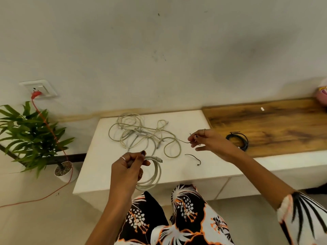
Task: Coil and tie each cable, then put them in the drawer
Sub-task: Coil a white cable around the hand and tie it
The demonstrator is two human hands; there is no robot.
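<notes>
My left hand (pixel 130 166) grips a coiled white cable (pixel 155 175) above the front of the white cabinet top (pixel 194 121). My right hand (pixel 209 141) pinches a thin black twist tie (pixel 183 141) just over the cabinet top. A second black twist tie (pixel 193 158) lies on the white surface below that hand. A loose tangle of pale cables (pixel 141 134) sprawls across the back of the cabinet top. A coiled black cable (pixel 238 140) rests on the wooden counter (pixel 276 124) to the right.
A potted plant (pixel 31 137) stands on the floor at the left. A red cord (pixel 51 131) runs from the wall socket (pixel 39 89) down past the plant. A pink object (pixel 322 91) sits at the far right edge. Cabinet fronts (pixel 238 186) show under the counter.
</notes>
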